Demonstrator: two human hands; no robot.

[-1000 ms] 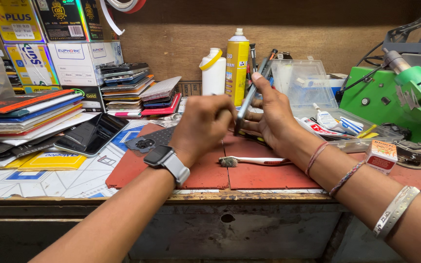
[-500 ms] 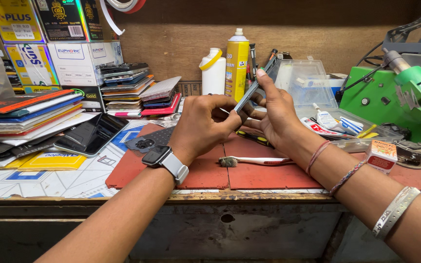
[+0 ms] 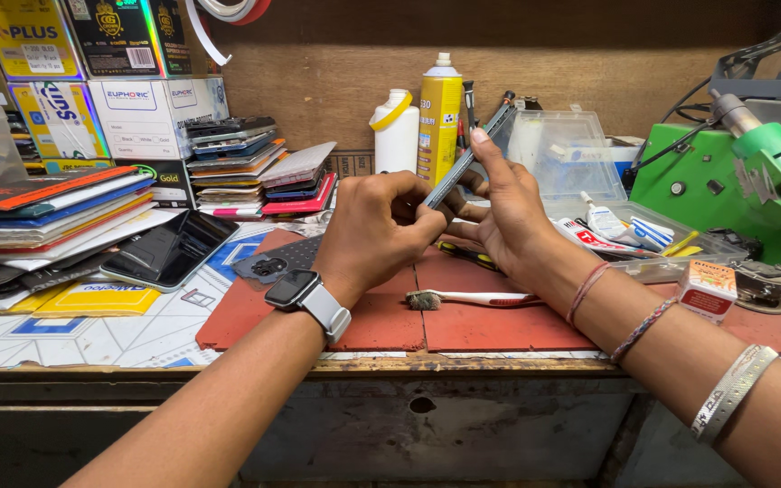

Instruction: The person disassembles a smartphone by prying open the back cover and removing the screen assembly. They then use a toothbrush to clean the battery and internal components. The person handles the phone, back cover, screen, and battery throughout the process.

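Both hands hold a thin dark phone (image 3: 465,159) edge-on above a red mat (image 3: 499,321); it slants up to the right. My left hand (image 3: 377,226), with a grey smartwatch on its wrist, grips the lower end with curled fingers. My right hand (image 3: 506,212) supports the upper part, its index finger stretched along the edge. A toothbrush (image 3: 476,297) with worn bristles lies on the mat just below the hands. A dark phone back cover (image 3: 273,262) lies on the mat at left.
Stacks of phones and boxes (image 3: 228,163) stand at left, with a black phone (image 3: 169,250) flat on printed sheets. A yellow spray can (image 3: 439,117) and white bottle (image 3: 395,134) stand behind. Clear plastic boxes (image 3: 571,154), a tube and a green machine (image 3: 734,172) fill the right.
The phone has tilted from steeper to a lower slant, and both hands have shifted slightly along it. The things on the bench have stayed put.
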